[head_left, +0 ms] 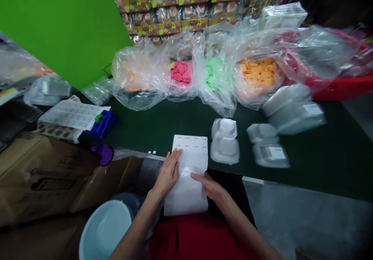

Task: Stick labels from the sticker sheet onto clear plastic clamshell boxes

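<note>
A long white sheet of labels [190,155] lies partly on the table's front edge and hangs over my lap, with small printed labels in rows at its far end. My left hand [168,172] holds its left edge, fingers stretched along the top. On the right edge, my right hand [211,185] grips it with the thumb on top and the other fingers hidden beneath. Just right of the sheet stands a clear plastic clamshell box [224,147] with no label visible on it. Farther right, another clamshell box [271,151] carries a white label.
Plastic bags of orange pieces [259,71], green pieces [214,73] and pink pieces [181,73] line the back of the green table [163,122]. More clear boxes [297,110] stand at right. A blue tape dispenser [101,125], cartons [43,174] and a pale basin [106,229] are left.
</note>
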`<state>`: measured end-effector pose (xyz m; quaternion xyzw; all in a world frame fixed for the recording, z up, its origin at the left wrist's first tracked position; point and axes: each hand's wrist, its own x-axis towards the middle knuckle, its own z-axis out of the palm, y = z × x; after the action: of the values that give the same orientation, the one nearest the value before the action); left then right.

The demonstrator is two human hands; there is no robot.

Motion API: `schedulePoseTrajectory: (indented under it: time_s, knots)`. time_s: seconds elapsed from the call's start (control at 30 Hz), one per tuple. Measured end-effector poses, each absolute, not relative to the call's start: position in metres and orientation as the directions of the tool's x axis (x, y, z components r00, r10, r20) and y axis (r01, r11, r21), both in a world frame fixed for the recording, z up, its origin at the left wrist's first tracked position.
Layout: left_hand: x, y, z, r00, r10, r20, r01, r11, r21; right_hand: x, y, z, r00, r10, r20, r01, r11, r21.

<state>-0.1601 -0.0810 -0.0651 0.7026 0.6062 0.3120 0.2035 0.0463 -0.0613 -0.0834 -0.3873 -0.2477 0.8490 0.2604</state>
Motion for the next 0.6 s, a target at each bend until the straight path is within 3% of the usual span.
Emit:
schedulePoseTrajectory:
  time_s: [0.23,0.37,0.6]
  knots:
    - [-0.177,-0.088,-0.060,-0.028,0.978,0.206,0.654,-0.138,0.744,0.011,-0.056,-0.095,-0.665,0.577,-0.474,-0.312,-0.791,-0.526]
    - [-0.182,-0.090,-0.055,-0.047,0.959,0.279,0.667,-0.178,0.723,0.013,-0.057,-0.096,-0.623,0.583,-0.521,-0.289,-0.791,-0.540]
    - [-0.178,-0.091,-0.050,0.038,0.973,0.226,0.676,-0.191,0.711,0.025,-0.051,-0.089,-0.527,0.584,-0.617,-0.148,-0.778,-0.610]
